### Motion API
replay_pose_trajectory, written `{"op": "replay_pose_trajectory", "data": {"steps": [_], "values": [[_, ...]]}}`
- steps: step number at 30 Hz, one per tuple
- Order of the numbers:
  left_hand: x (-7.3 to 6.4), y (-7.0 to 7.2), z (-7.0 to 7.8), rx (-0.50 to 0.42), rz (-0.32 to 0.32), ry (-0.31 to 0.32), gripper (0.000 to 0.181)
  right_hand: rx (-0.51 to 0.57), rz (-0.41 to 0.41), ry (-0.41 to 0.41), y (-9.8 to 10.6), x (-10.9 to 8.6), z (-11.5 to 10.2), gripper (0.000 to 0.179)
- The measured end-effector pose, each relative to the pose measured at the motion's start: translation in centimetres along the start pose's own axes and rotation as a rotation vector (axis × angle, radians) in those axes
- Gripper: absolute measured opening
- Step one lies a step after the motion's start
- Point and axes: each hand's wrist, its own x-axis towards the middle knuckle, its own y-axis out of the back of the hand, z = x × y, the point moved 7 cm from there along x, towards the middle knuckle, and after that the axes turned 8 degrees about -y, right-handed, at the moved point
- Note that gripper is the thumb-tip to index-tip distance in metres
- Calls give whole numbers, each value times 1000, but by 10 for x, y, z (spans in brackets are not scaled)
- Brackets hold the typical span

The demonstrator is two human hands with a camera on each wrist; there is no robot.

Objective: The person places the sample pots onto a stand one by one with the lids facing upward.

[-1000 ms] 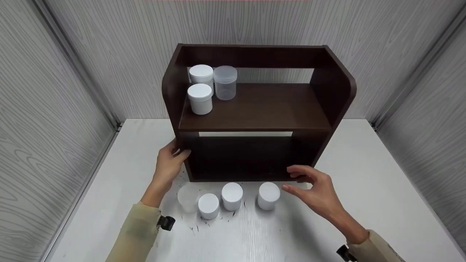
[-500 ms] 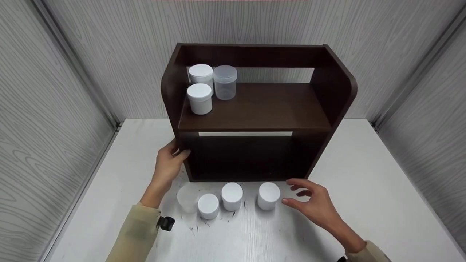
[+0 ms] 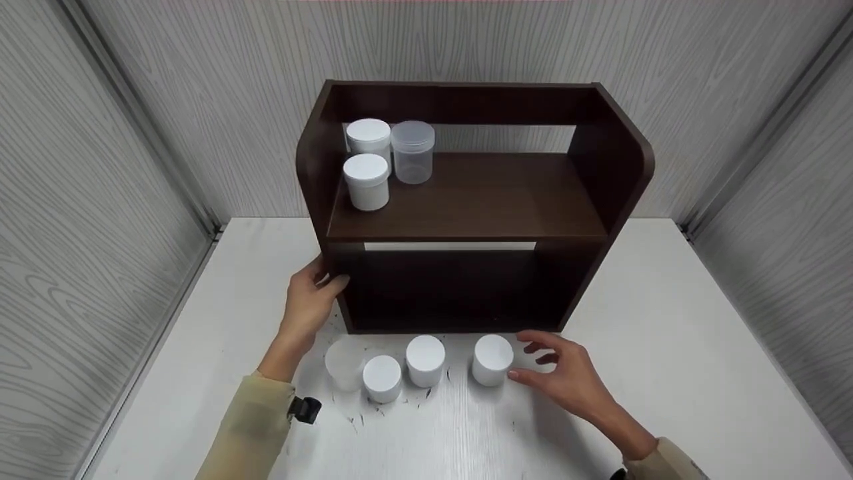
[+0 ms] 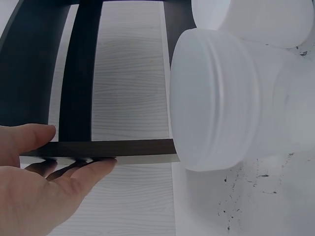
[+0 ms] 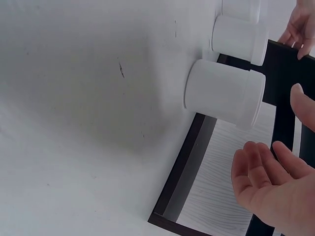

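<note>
My left hand (image 3: pixel 308 303) grips the left side panel of a dark brown two-tier shelf (image 3: pixel 466 237), thumb inside and fingers outside, as the left wrist view shows. Just right of a white lidded jar (image 3: pixel 492 360), my right hand (image 3: pixel 573 373) has its thumb and fingers spread towards it. A gap separates the fingers from this jar (image 5: pixel 224 91) in the right wrist view. Along the shelf's front stand two more white jars (image 3: pixel 425 360) and a translucent jar (image 3: pixel 344 365), which looms close in the left wrist view.
On the upper tier, at the left, stand two white jars (image 3: pixel 366 181) and a clear lidded jar (image 3: pixel 413 152). The white table (image 3: pixel 673 347) has dark scuff marks near the front jars. Grey wood-patterned walls (image 3: pixel 120 167) enclose the table at the back and sides.
My right hand has come down from the shelf's lower right corner and moved left, closer to the rightmost front jar. The left hand, shelf and jars have kept their places.
</note>
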Motion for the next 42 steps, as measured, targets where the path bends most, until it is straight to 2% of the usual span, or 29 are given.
{"op": "replay_pose_trajectory", "data": {"steps": [4,14,22,29,42], "values": [[0,1,0,2,4,4,63,-33,-15,7,-3,2,2,56],[0,0,0,-8,21,10,62,-30,-47,15,-13,6,4,65],[-2,1,0,-33,25,17,65,-30,-60,18,-19,10,5,65],[-2,0,2,-4,15,-1,64,-8,-75,17,-23,12,7,65],[1,-1,-1,-6,15,-2,62,1,-82,12,-28,14,7,66]]}}
